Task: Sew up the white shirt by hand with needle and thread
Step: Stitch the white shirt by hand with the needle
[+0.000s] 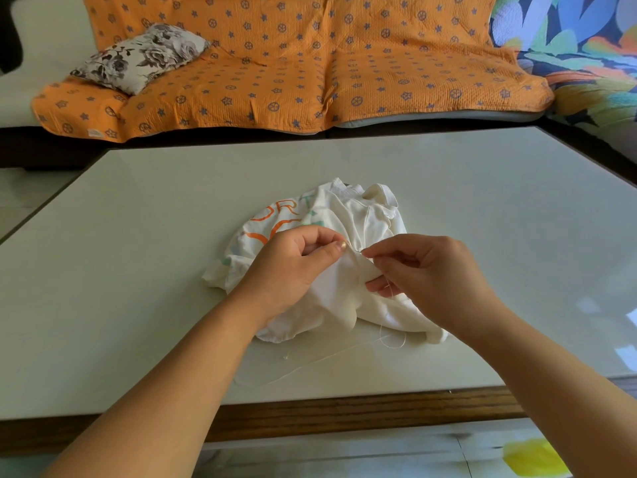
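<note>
One white shirt (348,232) is lying crumpled on the pale surface (138,270), with orange lettering showing on its left part. The left hand (289,267) is lying on the shirt and pinching a fold of its cloth between thumb and curled fingers. The right hand (424,270), just right of that fold, is gripping a thin needle (359,251) between thumb and forefinger. White thread (344,353) is trailing across the surface from the shirt's near edge. Beyond the shirt, an orange patterned sofa cover (275,74) is carrying a floral pillow (141,56).
</note>
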The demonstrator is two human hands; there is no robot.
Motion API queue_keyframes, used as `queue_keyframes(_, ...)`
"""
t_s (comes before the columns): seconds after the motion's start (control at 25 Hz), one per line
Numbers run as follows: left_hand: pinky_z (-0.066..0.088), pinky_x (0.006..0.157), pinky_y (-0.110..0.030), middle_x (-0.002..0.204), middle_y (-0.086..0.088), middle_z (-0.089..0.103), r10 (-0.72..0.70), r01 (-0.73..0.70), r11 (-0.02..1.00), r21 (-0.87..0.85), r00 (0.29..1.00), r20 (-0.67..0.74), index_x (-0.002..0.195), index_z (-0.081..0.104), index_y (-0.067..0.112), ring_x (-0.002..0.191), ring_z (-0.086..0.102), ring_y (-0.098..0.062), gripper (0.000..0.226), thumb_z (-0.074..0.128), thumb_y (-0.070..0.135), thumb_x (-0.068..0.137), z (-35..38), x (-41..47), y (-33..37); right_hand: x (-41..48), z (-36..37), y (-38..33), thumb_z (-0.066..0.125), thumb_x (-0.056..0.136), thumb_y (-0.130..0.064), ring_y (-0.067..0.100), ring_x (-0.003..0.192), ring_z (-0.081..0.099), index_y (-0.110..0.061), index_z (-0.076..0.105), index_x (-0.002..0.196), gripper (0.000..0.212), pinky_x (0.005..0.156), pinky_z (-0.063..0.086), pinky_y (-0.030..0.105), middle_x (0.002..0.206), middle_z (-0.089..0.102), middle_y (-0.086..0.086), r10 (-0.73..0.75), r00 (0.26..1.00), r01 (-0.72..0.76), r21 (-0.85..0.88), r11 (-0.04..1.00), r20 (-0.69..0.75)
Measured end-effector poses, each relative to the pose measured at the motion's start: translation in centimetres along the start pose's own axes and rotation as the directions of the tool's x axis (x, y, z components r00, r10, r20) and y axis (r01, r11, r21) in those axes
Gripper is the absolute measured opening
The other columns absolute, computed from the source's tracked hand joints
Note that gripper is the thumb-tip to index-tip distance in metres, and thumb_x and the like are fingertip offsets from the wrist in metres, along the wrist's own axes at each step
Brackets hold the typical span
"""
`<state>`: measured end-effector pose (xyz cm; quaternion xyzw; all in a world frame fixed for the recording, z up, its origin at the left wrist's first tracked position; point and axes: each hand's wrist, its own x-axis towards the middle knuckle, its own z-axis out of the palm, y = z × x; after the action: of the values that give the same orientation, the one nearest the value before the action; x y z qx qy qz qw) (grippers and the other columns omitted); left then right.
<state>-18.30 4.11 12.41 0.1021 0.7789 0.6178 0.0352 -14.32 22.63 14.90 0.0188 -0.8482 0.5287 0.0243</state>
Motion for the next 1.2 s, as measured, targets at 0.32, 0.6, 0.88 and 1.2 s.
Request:
queue_keyframes(0.32, 0.045, 0.083, -0.014, 0.083, 0.012, 0.071, -0.014, 0.014, 0.999, -0.031, 1.0, 0.011, 0.086, 0.072, 0.026, 0.083, 0.062, 0.003, 0.011, 0.065, 0.02, 0.092, -0.03, 0.04, 0.13, -0.06, -0.01, -0.15, 0.058, 0.093, -0.007, 0.011, 0.062, 0.071, -0.02, 0.075, 0.093, 0.021, 0.057, 0.048, 0.008, 0.065, 0.074, 0.0, 0.021, 1.0, -0.022, 0.041, 0.999, 0.016)
queue_keyframes(0.6, 0.045, 0.079, -0.009, 0.081, 0.012, 0.071, -0.016, 0.017, 0.999, -0.05, 1.0, 0.01, 0.086, 0.072, 0.025, 0.082, 0.062, 0.004, 0.01, 0.065, 0.019, 0.091, 0.03, 0.01, 0.17, -0.19, -0.04, -0.17, 0.058, 0.093, -0.007, 0.013, 0.063, 0.072, -0.02, 0.074, 0.092, 0.021, 0.059, 0.051, 0.01, 0.065, 0.074, 0.0, 0.02, 1.0, -0.021, 0.031, 0.999, 0.018)
queue_keyframes(0.88, 0.046, 0.085, -0.013, 0.087, 0.009, 0.074, -0.019, 0.019, 0.999, -0.04, 1.0, 0.008, 0.086, 0.073, 0.027, 0.087, 0.064, 0.002, 0.011, 0.066, 0.02, 0.091, 0.0, 0.01, 0.17, -0.19, -0.11, -0.1, 0.06, 0.092, -0.007, 0.012, 0.064, 0.072, -0.019, 0.075, 0.093, 0.019, 0.066, 0.057, 0.016, 0.066, 0.074, 0.001, 0.022, 0.999, -0.023, 0.028, 0.999, 0.028)
queue_keyframes(1.2, 0.044, 0.077, -0.006, 0.083, 0.014, 0.073, -0.032, 0.034, 0.997, -0.066, 0.999, 0.043, 0.088, 0.073, 0.024, 0.085, 0.064, 0.006, 0.009, 0.067, 0.018, 0.09, -0.09, -0.03, 0.06, -0.23, -0.18, -0.02, 0.058, 0.093, -0.005, 0.009, 0.061, 0.071, -0.021, 0.075, 0.09, 0.024, 0.061, 0.052, 0.012, 0.066, 0.074, 0.002, 0.007, 0.998, -0.008, 0.009, 1.0, 0.066)
